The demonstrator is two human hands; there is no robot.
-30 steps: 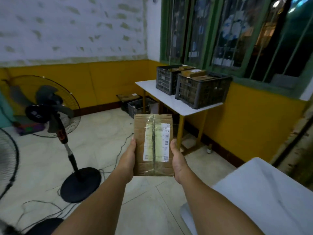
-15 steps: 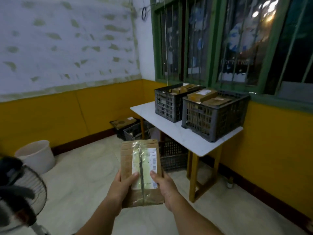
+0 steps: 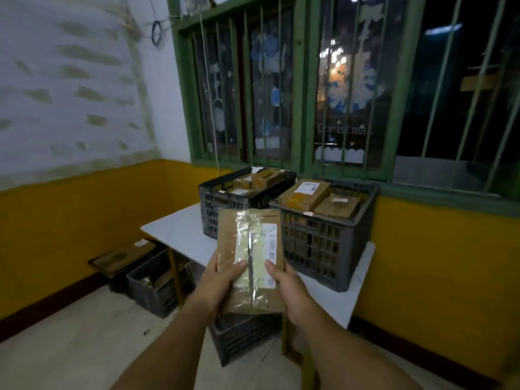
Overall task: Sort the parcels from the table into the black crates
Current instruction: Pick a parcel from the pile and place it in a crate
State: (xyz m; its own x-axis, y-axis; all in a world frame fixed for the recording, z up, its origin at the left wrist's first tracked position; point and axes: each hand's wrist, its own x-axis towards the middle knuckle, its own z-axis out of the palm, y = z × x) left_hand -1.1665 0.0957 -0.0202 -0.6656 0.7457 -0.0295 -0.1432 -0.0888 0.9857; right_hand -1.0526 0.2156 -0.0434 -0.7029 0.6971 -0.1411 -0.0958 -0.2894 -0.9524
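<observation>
- Parcel (image 3: 250, 260), a flat brown cardboard box with clear tape down its middle and a white label, is carried upright in front of the white table (image 3: 180, 235), off any surface and not yet over a crate.
- Left hand (image 3: 218, 280) grips the parcel's lower left edge, thumb laid across the front; right hand (image 3: 287, 285) grips the lower right edge the same way. Both holds are firm and low on the box.
- Two black crates stand on the table against the window wall: the left crate (image 3: 213, 209) toward the table's far left corner, the right crate (image 3: 323, 249) near its front right edge, the two just beside each other.
- Both crates already hold parcels up to about rim level, so the step in hand seems to be choosing a crate and laying this box on top.
- Read the label before committing; its print is too blurred in this view to tell which crate it calls for.
- To do it well, lift the parcel above the rim, tip it flat with the label upward, and lower it onto the boxes already there.
- Release one hand only once the box rests level, since a stack this high could let it slide over the rim.
- Lower crates (image 3: 152, 285) under the table look like other bins, probably not the goal here.
</observation>
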